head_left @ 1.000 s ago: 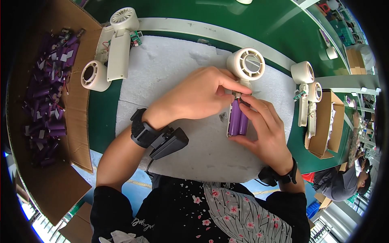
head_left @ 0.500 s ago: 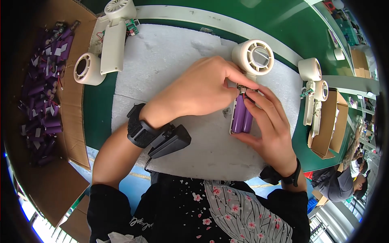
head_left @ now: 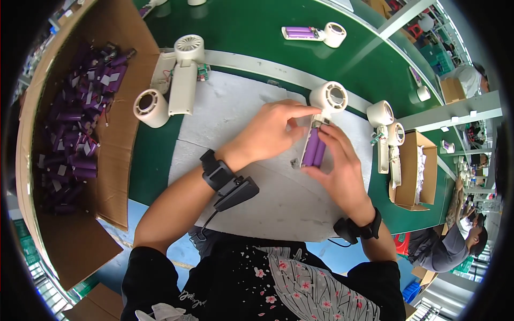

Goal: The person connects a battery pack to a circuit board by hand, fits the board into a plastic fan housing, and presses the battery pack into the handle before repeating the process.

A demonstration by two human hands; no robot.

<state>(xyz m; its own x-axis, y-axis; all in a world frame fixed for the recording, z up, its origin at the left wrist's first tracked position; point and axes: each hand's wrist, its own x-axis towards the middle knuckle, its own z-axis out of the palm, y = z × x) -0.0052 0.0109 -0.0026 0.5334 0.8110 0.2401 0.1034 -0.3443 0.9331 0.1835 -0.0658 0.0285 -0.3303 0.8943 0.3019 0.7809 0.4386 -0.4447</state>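
Note:
A white handheld fan [head_left: 321, 99] lies on the white foam pad [head_left: 241, 198], its round head pointing away from me and its handle uncovered. Two purple battery cells [head_left: 314, 147] sit side by side in the handle, below a small part with wires near the neck. My right hand [head_left: 342, 171] grips the handle, thumb at its bottom end and fingers along its right side. My left hand [head_left: 272, 131] is at the left of the fan, index finger stretched to the neck and thumb apart from it.
At left stands a cardboard box [head_left: 115, 160] of purple battery cells [head_left: 80, 128]. Opened fan parts [head_left: 183, 88] lie at the pad's far left, more fan parts [head_left: 381, 128] at right beside a small carton [head_left: 409, 187]. Another fan [head_left: 305, 33] lies beyond the rail. A person [head_left: 455, 246] sits far right.
My left thumb and index finger have parted and drawn back from the wired part near the neck. My right hand stays on the handle. The view has shifted, showing more of the far table.

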